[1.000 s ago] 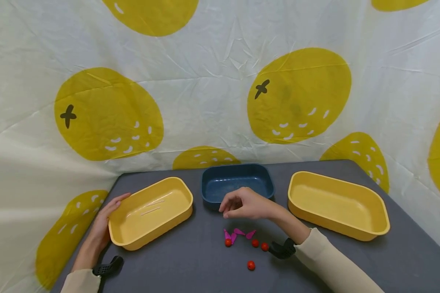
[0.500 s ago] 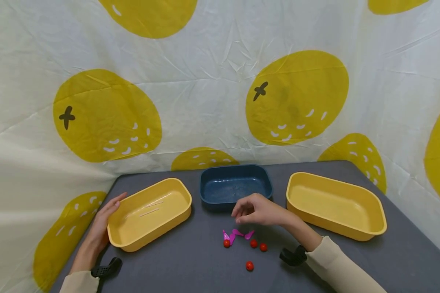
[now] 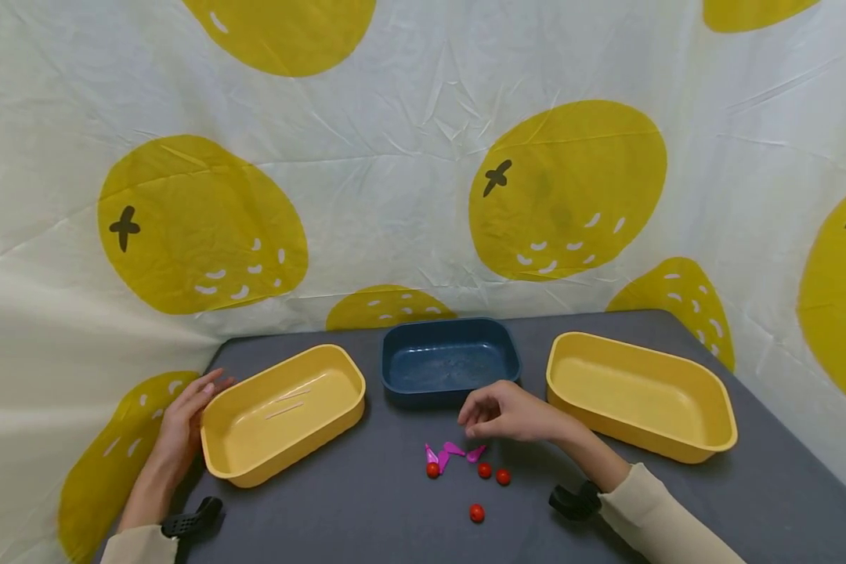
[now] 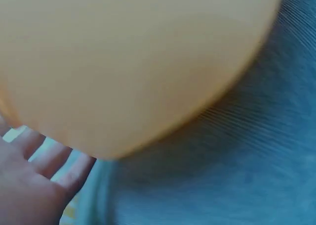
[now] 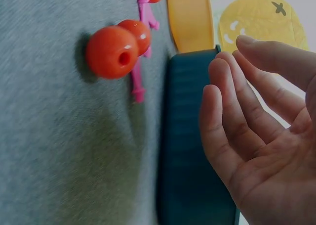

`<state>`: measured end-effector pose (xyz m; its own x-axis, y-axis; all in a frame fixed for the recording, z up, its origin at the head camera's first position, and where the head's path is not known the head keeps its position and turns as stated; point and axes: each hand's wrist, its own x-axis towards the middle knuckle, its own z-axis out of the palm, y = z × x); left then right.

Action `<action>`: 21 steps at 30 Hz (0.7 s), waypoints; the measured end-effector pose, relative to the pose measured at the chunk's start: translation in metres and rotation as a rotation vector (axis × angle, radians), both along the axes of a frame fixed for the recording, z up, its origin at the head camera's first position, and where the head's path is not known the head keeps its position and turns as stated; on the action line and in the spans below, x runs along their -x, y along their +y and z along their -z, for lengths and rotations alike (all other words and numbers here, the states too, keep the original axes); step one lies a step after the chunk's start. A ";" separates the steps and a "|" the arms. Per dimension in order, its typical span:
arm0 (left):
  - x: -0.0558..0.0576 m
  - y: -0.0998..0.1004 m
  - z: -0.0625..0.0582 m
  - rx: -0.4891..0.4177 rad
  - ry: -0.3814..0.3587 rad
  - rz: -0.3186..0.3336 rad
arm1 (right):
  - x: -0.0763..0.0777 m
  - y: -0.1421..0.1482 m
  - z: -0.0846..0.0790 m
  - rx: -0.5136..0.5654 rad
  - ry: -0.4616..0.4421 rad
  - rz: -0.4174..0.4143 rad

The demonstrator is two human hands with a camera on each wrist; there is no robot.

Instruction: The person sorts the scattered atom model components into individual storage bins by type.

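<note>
My left hand is at the left side of a yellow tray, its fingers extended along the tray's outer wall. The left wrist view shows those fingers by the tray's blurred edge; whether they touch cannot be made out. Two thin pale sticks lie inside this tray. My right hand hovers above the table with loosely bent fingers and holds nothing. Below and left of it lie several small pink pieces and several red beads. One bead shows a hole in the right wrist view.
A dark blue tray stands at the back middle, just behind my right hand. Another yellow tray is to its right. The grey table backs onto a white curtain with yellow fruit shapes.
My right hand has moved right and a little nearer, away from the blue tray's front. My left hand's fingers have shifted slightly left, off the yellow tray's rim. The beads and pink pieces stay put.
</note>
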<state>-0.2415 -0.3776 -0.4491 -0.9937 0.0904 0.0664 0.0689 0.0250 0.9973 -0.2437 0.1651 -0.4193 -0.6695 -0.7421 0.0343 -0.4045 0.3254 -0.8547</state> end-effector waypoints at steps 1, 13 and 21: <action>-0.001 0.001 -0.004 0.024 0.033 -0.017 | 0.000 0.001 0.001 -0.005 -0.008 0.002; -0.015 0.044 -0.061 0.402 0.290 -0.290 | 0.000 0.010 0.014 -0.007 -0.013 0.009; -0.026 0.097 -0.089 0.188 0.370 -0.118 | 0.000 0.014 0.017 -0.043 -0.027 0.028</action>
<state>-0.2150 -0.2807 -0.3600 -0.9102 0.0221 0.4136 0.4070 0.2329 0.8832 -0.2435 0.1789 -0.4364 -0.6899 -0.7237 -0.0162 -0.3714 0.3731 -0.8502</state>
